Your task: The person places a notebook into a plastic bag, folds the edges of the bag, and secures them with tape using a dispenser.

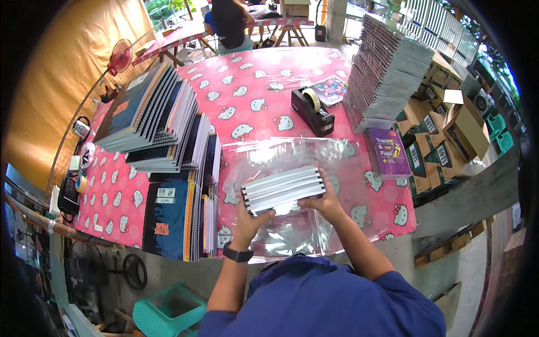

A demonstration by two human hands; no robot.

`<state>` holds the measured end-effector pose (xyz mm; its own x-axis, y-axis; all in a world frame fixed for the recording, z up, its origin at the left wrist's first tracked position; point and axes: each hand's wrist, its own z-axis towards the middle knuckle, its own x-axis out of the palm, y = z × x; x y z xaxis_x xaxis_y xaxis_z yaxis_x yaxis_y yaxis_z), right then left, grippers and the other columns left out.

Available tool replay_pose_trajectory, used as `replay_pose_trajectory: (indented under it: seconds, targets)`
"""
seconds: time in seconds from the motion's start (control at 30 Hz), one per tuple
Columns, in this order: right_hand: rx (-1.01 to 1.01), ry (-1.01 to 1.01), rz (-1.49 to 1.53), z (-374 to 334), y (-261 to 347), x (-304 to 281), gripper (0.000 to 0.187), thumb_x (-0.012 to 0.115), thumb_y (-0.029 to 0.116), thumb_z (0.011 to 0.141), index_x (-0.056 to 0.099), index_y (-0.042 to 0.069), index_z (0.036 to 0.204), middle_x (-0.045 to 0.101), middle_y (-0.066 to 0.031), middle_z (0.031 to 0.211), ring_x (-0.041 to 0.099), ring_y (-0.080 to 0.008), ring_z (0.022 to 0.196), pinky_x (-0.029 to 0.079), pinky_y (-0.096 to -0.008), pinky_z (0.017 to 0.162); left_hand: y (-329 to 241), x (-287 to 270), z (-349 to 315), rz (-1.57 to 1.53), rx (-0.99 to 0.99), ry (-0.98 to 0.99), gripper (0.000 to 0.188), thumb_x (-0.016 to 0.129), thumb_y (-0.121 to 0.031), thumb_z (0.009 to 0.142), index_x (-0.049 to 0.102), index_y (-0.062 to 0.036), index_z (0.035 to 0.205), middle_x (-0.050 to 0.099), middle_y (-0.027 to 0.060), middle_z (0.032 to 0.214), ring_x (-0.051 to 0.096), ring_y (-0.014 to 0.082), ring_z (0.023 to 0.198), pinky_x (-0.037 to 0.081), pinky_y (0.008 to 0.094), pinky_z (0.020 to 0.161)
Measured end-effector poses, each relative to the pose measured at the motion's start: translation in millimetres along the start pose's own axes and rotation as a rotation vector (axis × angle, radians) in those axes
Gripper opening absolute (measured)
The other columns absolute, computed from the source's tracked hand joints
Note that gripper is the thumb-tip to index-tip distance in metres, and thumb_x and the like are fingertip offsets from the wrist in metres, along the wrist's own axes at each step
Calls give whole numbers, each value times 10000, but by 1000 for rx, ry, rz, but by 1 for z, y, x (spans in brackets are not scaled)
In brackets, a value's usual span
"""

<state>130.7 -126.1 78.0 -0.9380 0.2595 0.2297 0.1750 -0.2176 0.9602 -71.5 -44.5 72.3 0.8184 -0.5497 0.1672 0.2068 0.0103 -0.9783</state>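
Note:
Both my hands hold a small stack of notebooks (283,191), its white page edges turned up toward me. My left hand (251,220) grips the left end, with the thumb along the near side. At the other end, the fingers of my right hand (323,200) wrap round the corner. Underneath lie clear plastic bags or sheets (297,238), shiny and wrinkled, spread over a pink table cover (224,84) with a cat-face print. How the held notebooks are bound cannot be made out.
Spiral notebooks with dark blue covers (163,210) are piled at the left. A black tape dispenser (314,115) stands beyond the plastic. To the right rise a tall wrapped notebook stack (387,78) and purple notebooks (387,154). Cardboard boxes (429,140) lie past the table. A person (227,25) sits farther off.

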Motion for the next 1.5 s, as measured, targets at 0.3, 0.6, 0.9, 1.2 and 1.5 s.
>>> replay_pose_trajectory:
  seconds: [0.3,0.6,0.9,1.2,1.5]
  targets:
    - [-47,121,-92,0,0,-9,932,788,242,670,242,2,1386,332,-130,1380,339,-214,1254,250,-335,1055,-9,-1,-5,-295,104,114,911,673,-260,726,147,-56,1441,247,106,1446,314,234,1296,255,370,1077]
    - [-51,140,-155,11,0,-9,851,780,297,694,307,48,1357,438,-95,1272,404,-191,1183,312,-327,1006,-6,9,7,-135,106,-134,650,540,-137,809,270,6,1383,364,132,1366,383,210,1228,297,333,1030]
    - [-14,-78,76,5,0,4,602,659,247,800,385,30,1290,495,-87,1155,467,-163,1056,362,-294,932,-12,23,7,-106,147,-227,629,514,-142,806,284,-5,1375,336,156,1387,337,235,1271,248,356,1066]
    - [22,-135,-126,-1,8,13,563,629,261,819,400,10,1268,496,-92,1123,467,-163,1041,365,-294,922,16,5,9,-156,100,-219,627,458,-203,829,276,23,1384,323,150,1409,286,235,1309,202,347,1078]
    - [37,-78,-155,-5,-3,-1,496,553,191,848,385,12,1279,473,-69,1139,436,-141,1053,331,-279,941,17,7,-3,-126,89,-232,614,465,-219,813,313,9,1362,388,134,1337,322,224,1262,202,342,1069]
